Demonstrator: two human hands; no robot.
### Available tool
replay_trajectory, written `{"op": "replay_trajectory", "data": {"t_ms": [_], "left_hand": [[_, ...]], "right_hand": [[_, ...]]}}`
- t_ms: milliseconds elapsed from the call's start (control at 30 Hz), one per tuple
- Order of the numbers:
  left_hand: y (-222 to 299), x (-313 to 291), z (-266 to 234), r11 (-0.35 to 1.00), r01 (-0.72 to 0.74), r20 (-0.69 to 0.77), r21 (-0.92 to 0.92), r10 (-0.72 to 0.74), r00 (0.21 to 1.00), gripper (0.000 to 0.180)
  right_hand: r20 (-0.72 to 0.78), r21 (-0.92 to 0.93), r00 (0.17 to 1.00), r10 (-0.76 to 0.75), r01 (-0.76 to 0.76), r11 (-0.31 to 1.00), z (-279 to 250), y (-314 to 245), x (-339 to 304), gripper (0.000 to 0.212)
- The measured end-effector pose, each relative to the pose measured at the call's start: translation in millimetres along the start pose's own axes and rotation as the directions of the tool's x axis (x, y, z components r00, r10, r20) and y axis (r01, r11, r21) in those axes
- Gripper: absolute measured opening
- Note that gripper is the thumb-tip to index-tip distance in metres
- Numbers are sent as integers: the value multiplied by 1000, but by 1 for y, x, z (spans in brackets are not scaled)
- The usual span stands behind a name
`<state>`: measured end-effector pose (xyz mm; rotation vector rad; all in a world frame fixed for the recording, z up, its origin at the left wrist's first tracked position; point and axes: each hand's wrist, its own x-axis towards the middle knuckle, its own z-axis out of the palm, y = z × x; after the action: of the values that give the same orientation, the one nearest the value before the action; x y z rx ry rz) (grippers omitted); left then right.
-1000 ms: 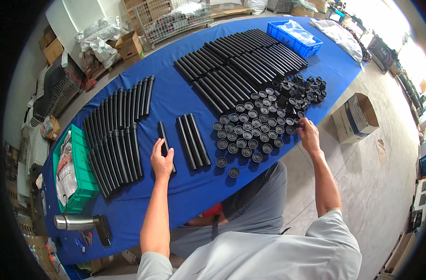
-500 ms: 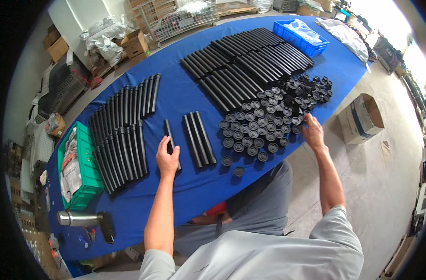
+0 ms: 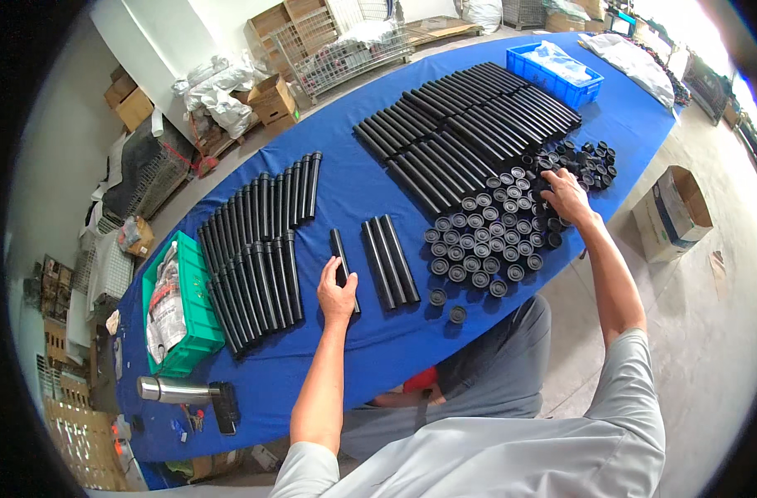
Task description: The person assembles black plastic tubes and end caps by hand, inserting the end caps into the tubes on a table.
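My left hand [image 3: 337, 296] is wrapped around a single black tube [image 3: 338, 242] lying on the blue cloth, its far end sticking out past the fingers. Just right of it lie three loose black tubes [image 3: 390, 261]. My right hand [image 3: 566, 196] reaches over the pile of small round black caps [image 3: 481, 235], thumb and fingers apart among them; its fingertips are partly lost against the dark parts. To the left, two rows of black tubes [image 3: 258, 282] have a wider collar at the far end. Plain black tubes [image 3: 469, 124] lie in rows behind the caps.
A green crate [image 3: 197, 336] stands at the left, near a steel flask [image 3: 172, 390] and a dark phone [image 3: 224, 408]. At the far right of the table sits a blue crate [image 3: 592, 90] with clear plastic bags. An open cardboard box [image 3: 673, 216] is on the floor.
My right hand has moved away from me, from the right edge of the caps to farther up the pile. My left hand stays at the same tube. The whole view has shifted.
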<state>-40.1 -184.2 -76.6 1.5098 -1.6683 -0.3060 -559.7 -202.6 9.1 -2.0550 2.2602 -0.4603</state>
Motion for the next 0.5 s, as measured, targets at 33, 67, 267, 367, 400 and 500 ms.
{"op": "replay_trajectory", "data": {"t_ms": [33, 67, 267, 367, 400, 500], "left_hand": [[2, 1, 0, 1000, 7, 4, -6, -7, 1000, 47], [1, 1, -1, 1000, 7, 5, -3, -7, 1000, 47], [-6, 2, -3, 1000, -10, -4, 19, 11, 1000, 47], [-3, 1, -3, 1000, -8, -3, 12, 8, 1000, 47], [-3, 1, -2, 1000, -9, -4, 10, 9, 1000, 47], [-2, 0, -2, 1000, -14, -7, 16, 14, 1000, 46]], "right_hand": [[-1, 3, 1000, -1, 1, 1000, 4, 5, 2, 47], [-8, -2, 1000, -26, 26, 1000, 8, 8, 2, 45], [-17, 19, 997, -76, 77, 997, 12, 4, 3, 41], [-5, -10, 1000, 20, -20, 1000, 14, 6, 4, 41], [-33, 4, 999, -4, 4, 1000, 16, 9, 4, 41], [-51, 18, 999, -14, 15, 1000, 14, 5, 4, 40]]}}
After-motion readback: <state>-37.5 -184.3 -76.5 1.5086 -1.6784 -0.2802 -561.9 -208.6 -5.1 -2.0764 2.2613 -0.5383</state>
